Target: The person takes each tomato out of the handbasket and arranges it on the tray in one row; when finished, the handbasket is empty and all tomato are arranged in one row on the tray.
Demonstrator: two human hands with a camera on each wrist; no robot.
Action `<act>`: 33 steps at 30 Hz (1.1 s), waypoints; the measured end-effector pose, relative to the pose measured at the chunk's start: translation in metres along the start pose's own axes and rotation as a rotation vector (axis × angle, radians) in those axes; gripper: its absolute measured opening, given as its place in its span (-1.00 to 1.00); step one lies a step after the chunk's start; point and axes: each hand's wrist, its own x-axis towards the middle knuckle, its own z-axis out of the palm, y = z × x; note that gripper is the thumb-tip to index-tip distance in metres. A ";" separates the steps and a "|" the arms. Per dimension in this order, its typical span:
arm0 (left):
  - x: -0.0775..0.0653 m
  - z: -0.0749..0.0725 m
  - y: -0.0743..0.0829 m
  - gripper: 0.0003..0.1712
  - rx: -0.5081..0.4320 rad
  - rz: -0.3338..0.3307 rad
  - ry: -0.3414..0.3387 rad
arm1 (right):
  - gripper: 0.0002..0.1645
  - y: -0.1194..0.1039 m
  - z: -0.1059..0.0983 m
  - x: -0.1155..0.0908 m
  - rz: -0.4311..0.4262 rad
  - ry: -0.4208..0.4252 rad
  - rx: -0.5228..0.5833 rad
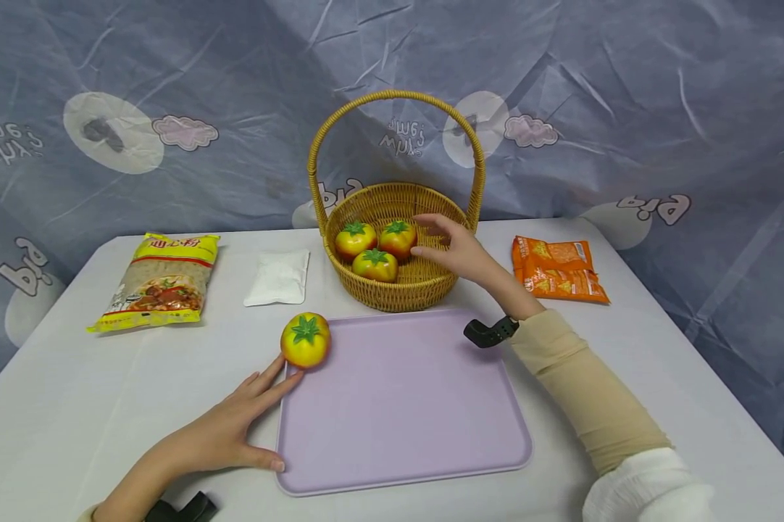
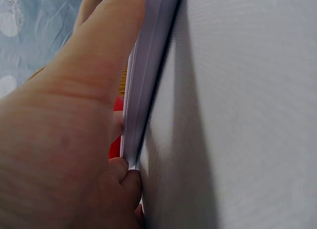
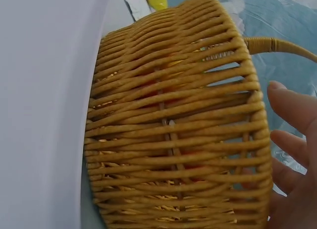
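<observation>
A woven basket (image 1: 401,286) with a tall handle stands behind the lilac tray (image 1: 405,406) and holds three yellow-red tomatoes (image 1: 375,265) with green tops. Over the basket's right side reaches my right hand (image 1: 460,250), its thumb and fingers apart, beside the rear right tomato (image 1: 397,239) and holding nothing. In the right wrist view the basket wall (image 3: 178,120) hides part of that hand. One more tomato (image 1: 306,341) sits on the tray's far left corner. My left hand (image 1: 232,428) spreads along the tray's left edge, fingertips close to this tomato; contact is hard to tell.
On the left lies a yellow noodle bag (image 1: 160,283), with a white packet (image 1: 278,278) between it and the basket. An orange snack bag (image 1: 558,270) lies at the right. A grey-blue printed cloth (image 1: 235,109) hangs behind the white table (image 1: 59,406).
</observation>
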 end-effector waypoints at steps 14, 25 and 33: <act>0.001 0.001 -0.005 0.18 0.021 0.012 -0.002 | -0.31 -0.004 0.019 0.014 -0.110 -0.242 -0.295; -0.001 0.002 -0.006 0.17 0.000 -0.015 -0.014 | -0.33 -0.013 0.032 0.028 -0.059 -0.384 -0.408; 0.000 0.002 -0.005 0.17 0.004 0.001 -0.005 | -0.29 -0.016 0.047 0.041 -0.013 -0.442 -0.486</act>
